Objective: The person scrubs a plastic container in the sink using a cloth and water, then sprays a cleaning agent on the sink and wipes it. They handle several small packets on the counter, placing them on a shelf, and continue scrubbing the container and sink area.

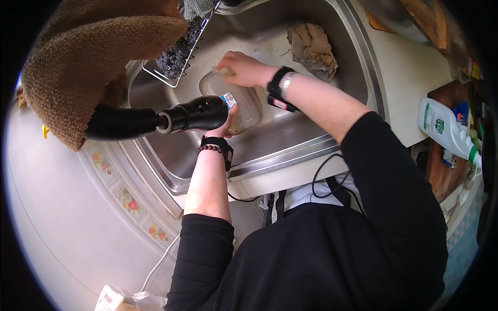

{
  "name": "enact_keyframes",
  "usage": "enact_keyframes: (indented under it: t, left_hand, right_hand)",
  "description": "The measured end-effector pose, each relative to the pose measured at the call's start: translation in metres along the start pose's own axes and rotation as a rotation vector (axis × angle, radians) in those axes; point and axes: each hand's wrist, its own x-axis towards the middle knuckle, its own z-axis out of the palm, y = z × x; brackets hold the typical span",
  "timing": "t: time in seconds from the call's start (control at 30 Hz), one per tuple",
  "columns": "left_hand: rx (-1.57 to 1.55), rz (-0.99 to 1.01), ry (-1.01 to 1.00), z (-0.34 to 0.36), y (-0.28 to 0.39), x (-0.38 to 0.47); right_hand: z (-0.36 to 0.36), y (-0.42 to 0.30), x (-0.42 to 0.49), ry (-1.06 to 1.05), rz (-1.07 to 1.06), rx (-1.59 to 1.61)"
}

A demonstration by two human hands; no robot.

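A clear rectangular plastic container [249, 110] is in the stainless steel sink [295, 128]. My left hand [225, 126] grips its near left side, thumb on top. The black faucet head [198, 112] above hides much of that hand. At the faucet head's tip, by my thumb, shows a small blue-and-white printed piece [229, 100]; whether it is attached cannot be told. My right hand [245, 70] is at the container's far edge, blurred, with fingers bent. Something pale shows under its fingertips, too indistinct to name.
A brown towel [105, 58] drapes over the faucet. A wire rack [177, 79] holds dark steel wool [175, 58] and a grey cloth [196, 7]. A crumpled beige rag [313, 48] lies in the sink's far right. A white spray bottle [443, 126] lies at the right.
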Motion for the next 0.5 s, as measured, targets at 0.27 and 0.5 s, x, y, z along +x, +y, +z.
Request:
enact_keyframes:
  t: [0.27,0.5]
  left_hand:
    - [0.054,0.02,0.02,0.003,-0.004,0.002]
    - [0.188,-0.022,-0.116,-0.003,-0.008,0.013]
  right_hand:
    - [0.05,0.007,-0.037,-0.202,0.028,-0.133]
    - [0.016,-0.019,-0.086,-0.72,-0.082,-0.051]
